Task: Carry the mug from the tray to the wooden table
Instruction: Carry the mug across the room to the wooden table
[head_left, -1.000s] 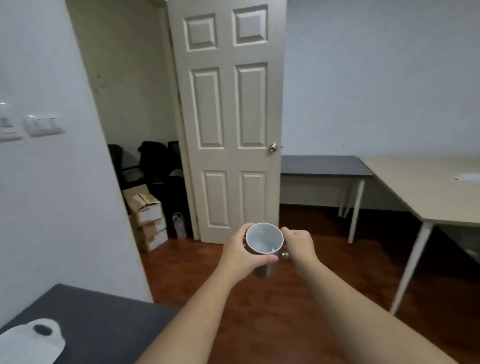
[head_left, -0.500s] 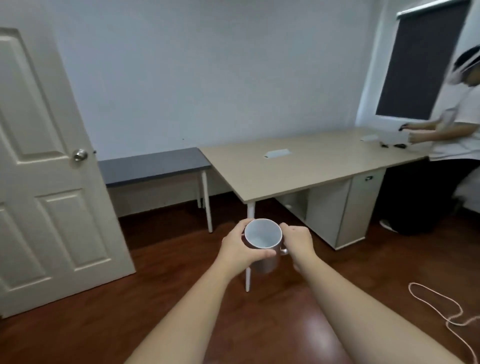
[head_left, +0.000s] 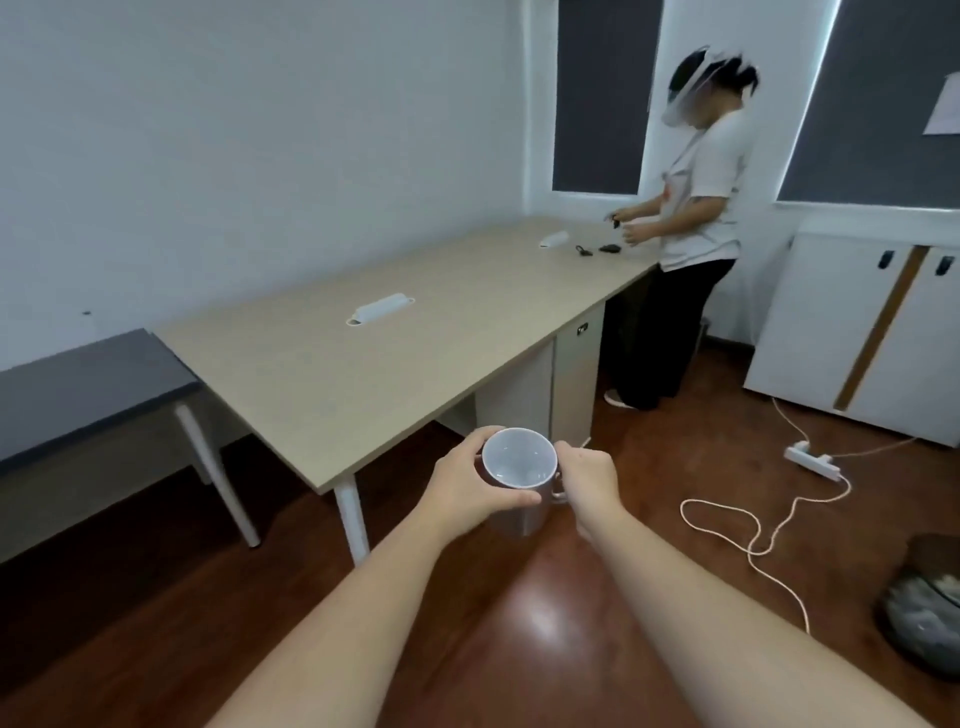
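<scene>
The mug (head_left: 519, 467) is held upright between both hands: the left hand (head_left: 465, 486) is wrapped round its body, the right hand (head_left: 589, 480) is closed at its handle. It is carried in the air above the floor, just short of the tabletop (head_left: 363, 374). The carrying step is judged under way; next, the mug must be brought over the near corner and lowered flat.

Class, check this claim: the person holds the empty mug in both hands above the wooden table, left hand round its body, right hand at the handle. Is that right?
One detail is wrong. The head view shows the mug held above the floor, short of the wooden table, not above it. The rest stands: empty, left hand round its body, right hand at the handle.
</scene>
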